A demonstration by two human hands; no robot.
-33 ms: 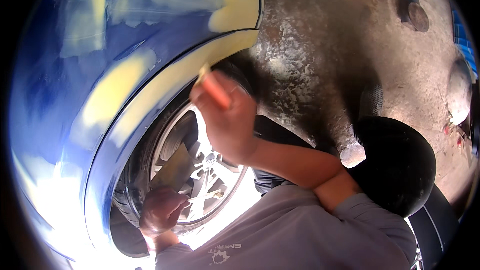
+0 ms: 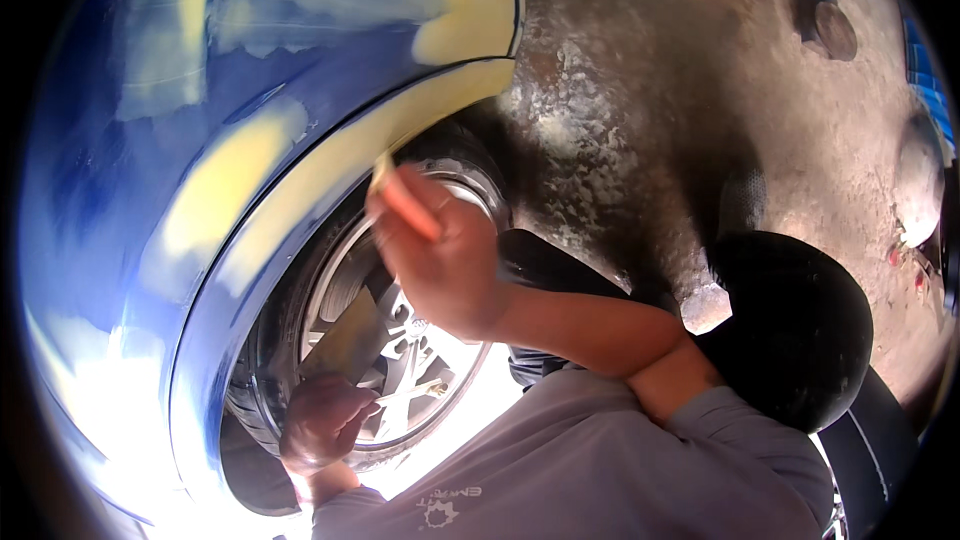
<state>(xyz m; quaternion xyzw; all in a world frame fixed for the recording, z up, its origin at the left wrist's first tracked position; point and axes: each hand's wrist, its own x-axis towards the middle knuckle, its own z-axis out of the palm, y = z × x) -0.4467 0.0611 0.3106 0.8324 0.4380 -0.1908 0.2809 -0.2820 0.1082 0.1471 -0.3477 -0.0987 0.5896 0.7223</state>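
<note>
Body panel (image 2: 95, 190): blue; irregular pale-yellow patches (image 2: 230, 175); hazy whitish areas (image 2: 330, 5);
Tool handle (image 2: 412, 205): orange-red;
Plate (image 2: 352, 335): dull olive-grey;
Wheel (image 2: 402, 380): silver; radial spoke pattern;
Tyre (image 2: 452, 148): black;
Shirt (image 2: 570, 450): grey; pale print (image 2: 440, 513);
Floor (image 2: 700, 60): grey-brown; mottled with whitish blotches.

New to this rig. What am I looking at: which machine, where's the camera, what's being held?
No machine: these are a person's own bare hands. The wide fisheye camera sits on the left of the head, looking down, so edges bend.

On the left is a blue car panel with pale yellow patches; below its arch is a wheel. Rough floor fills the upper right.

The right hand holds an orange tool, its pale tip at or near the arch edge. The left hand seems to grip a flat board in front of the wheel.
</note>
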